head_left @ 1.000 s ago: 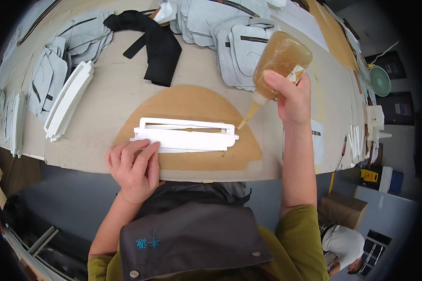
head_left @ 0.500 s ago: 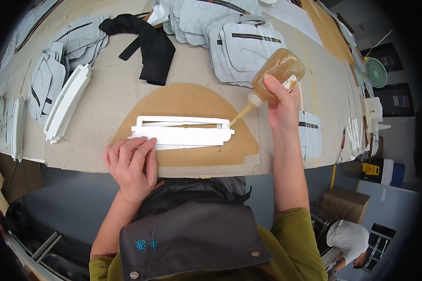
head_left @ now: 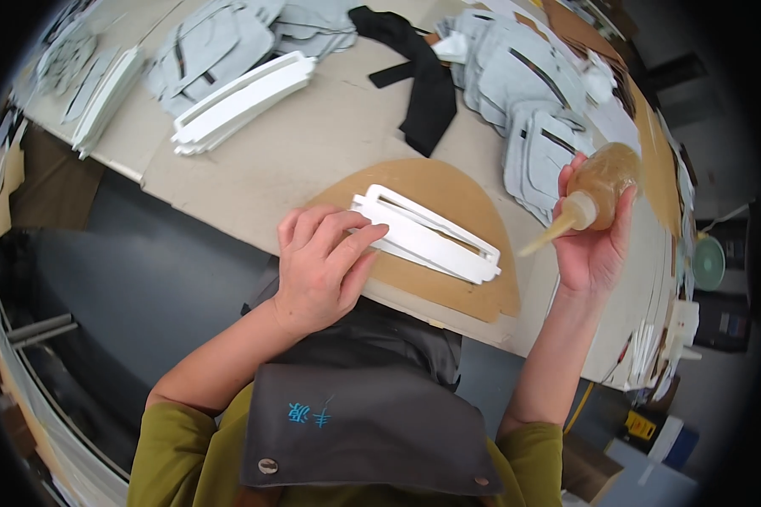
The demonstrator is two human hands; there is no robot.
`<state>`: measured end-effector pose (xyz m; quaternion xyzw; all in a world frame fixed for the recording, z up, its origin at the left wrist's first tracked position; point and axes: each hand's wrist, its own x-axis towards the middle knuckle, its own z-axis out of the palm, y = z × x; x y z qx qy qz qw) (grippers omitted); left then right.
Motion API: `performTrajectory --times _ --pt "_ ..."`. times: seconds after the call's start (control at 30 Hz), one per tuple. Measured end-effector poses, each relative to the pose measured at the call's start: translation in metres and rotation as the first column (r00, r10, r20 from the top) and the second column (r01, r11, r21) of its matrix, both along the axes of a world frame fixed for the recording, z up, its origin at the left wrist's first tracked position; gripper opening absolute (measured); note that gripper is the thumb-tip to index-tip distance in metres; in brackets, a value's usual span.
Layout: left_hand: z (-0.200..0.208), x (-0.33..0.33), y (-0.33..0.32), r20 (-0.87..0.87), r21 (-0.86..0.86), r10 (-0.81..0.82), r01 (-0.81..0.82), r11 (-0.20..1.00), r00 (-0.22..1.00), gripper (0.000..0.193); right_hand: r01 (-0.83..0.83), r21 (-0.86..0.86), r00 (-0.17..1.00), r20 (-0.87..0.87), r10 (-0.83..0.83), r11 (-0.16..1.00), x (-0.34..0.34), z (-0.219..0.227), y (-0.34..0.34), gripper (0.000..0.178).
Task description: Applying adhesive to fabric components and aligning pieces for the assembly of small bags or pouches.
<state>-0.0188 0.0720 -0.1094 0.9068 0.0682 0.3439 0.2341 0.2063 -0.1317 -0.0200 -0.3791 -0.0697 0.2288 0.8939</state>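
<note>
A white slotted strip (head_left: 435,245), with a long narrow opening along its far side, lies on a rounded brown board (head_left: 482,300) on the table. The fingertips of my left hand (head_left: 321,266) bend over the strip's left end and press on it. My right hand (head_left: 590,258) is wrapped round a clear squeeze bottle (head_left: 609,182) of amber liquid, held off to the right of the strip. Its long nozzle (head_left: 545,235) points down and left, with its tip apart from the strip.
Stacked white strips (head_left: 245,101) lie to the left, with another stack (head_left: 108,101) farther left. Grey fabric pieces (head_left: 541,160) with dark slits sit behind the bottle, and more grey pieces (head_left: 220,42) at the back left. A black cloth (head_left: 431,97) rests beyond the board.
My right hand has drawn the bottle away from the strip's right end, and its nozzle no longer reaches it. My left hand stays at the strip's left end. The whole view has turned.
</note>
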Motion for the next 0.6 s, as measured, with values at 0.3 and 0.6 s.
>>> performTrajectory --times 0.3,0.6 --pt "-0.011 -0.007 0.033 0.041 -0.068 0.015 -0.012 0.998 0.999 0.026 0.013 -0.491 0.79 0.54 0.292 0.871 -0.063 -0.007 0.112 0.043" --pt "-0.008 -0.004 0.03 0.0 0.011 0.038 -0.038 0.999 0.999 0.025 0.022 -0.545 0.766 0.548 0.336 0.838 -0.057 -0.014 0.123 0.048"
